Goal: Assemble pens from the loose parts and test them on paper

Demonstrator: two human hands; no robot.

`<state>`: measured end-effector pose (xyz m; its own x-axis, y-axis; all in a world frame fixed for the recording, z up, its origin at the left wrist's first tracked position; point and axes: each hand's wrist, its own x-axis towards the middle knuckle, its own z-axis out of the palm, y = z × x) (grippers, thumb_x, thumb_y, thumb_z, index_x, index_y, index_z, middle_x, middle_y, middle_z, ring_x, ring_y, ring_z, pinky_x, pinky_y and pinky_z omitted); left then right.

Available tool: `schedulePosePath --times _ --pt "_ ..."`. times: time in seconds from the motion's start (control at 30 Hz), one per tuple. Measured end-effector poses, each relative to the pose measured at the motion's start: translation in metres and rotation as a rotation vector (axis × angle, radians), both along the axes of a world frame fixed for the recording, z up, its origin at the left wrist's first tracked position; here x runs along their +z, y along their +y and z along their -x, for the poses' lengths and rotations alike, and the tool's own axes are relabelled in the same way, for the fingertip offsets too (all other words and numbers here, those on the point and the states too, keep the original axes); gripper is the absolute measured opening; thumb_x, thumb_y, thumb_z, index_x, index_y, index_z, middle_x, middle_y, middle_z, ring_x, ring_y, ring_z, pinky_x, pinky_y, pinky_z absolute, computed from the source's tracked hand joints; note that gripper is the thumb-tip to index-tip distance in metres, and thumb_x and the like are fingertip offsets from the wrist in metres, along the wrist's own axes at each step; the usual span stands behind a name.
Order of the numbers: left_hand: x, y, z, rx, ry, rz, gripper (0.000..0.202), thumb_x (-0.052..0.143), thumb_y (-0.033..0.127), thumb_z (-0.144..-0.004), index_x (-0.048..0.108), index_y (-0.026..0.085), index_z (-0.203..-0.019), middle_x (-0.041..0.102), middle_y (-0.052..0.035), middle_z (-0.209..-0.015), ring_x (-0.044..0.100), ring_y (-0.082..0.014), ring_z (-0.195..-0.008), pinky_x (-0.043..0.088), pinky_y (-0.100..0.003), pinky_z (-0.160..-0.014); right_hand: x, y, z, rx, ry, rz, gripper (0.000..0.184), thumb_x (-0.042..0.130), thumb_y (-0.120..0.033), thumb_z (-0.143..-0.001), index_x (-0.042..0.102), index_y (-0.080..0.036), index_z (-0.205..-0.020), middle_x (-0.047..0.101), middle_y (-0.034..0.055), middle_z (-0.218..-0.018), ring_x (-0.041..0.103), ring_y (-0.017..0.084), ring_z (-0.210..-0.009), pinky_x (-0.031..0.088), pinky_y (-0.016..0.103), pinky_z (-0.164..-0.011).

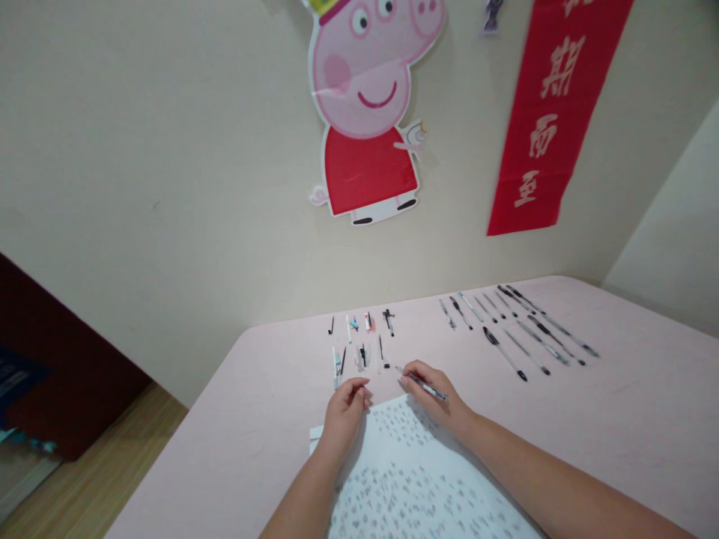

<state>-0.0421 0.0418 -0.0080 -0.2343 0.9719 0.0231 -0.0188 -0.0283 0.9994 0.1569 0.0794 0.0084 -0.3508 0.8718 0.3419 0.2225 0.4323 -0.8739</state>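
Observation:
My right hand [430, 389] is closed on a thin pen [422, 384], its tip pointing left past my fingers, just above the top edge of a white sheet [410, 479] covered in handwriting. My left hand [347, 408] rests with curled fingers on the sheet's upper left corner; I cannot make out anything in it. Just beyond both hands lie several small pen parts and caps [362, 340] in two short rows on the pink table [645, 419].
A row of several whole pens [520, 326] lies at the far right of the table. The wall behind carries a cartoon pig cut-out [368, 112] and a red banner [553, 112]. Wooden floor and dark furniture [50, 359] are at the left.

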Motion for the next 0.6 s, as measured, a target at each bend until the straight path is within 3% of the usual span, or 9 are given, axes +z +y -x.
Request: schedulePosePath --times 0.1,0.23,0.5,0.6 --pt "0.002 -0.001 0.000 0.000 0.006 -0.005 0.022 0.064 0.031 -0.071 0.067 0.017 -0.087 0.063 -0.0012 -0.069 0.056 -0.0122 -0.060 0.045 -0.026 -0.061 -0.003 0.003 -0.009 -0.016 -0.001 -0.021 0.020 0.051 -0.032 -0.085 0.056 -0.020 -0.101 0.056 0.0032 -0.084 0.052 0.015 -0.075 0.043 0.030 -0.069" --pt "0.004 -0.002 -0.001 -0.002 0.032 0.000 0.021 0.063 0.030 -0.072 0.067 0.016 -0.088 0.063 -0.0016 -0.070 0.057 -0.0126 -0.060 0.045 -0.026 -0.062 -0.013 0.010 -0.020 0.004 0.026 0.019 0.055 0.061 -0.028 -0.076 0.041 -0.026 -0.128 0.051 0.0067 -0.110 0.052 0.016 -0.087 0.047 0.032 -0.076" --pt "0.004 -0.001 -0.001 -0.002 0.051 -0.011 0.021 0.062 0.030 -0.070 0.067 0.015 -0.085 0.063 -0.0013 -0.066 0.057 -0.0127 -0.059 0.045 -0.026 -0.061 -0.026 0.024 -0.032 0.060 0.191 0.105 0.066 0.059 -0.041 -0.078 0.034 -0.025 -0.136 0.045 0.0087 -0.116 0.051 0.014 -0.082 0.049 0.029 -0.065" --pt "0.004 -0.001 -0.001 -0.001 0.047 -0.013 0.022 0.063 0.031 -0.070 0.067 0.016 -0.084 0.063 -0.0017 -0.067 0.057 -0.0128 -0.059 0.046 -0.027 -0.061 -0.028 0.032 -0.037 -0.032 0.159 0.096 0.061 0.054 -0.041 -0.080 0.036 -0.024 -0.136 0.047 0.0094 -0.117 0.052 0.015 -0.080 0.049 0.030 -0.066"
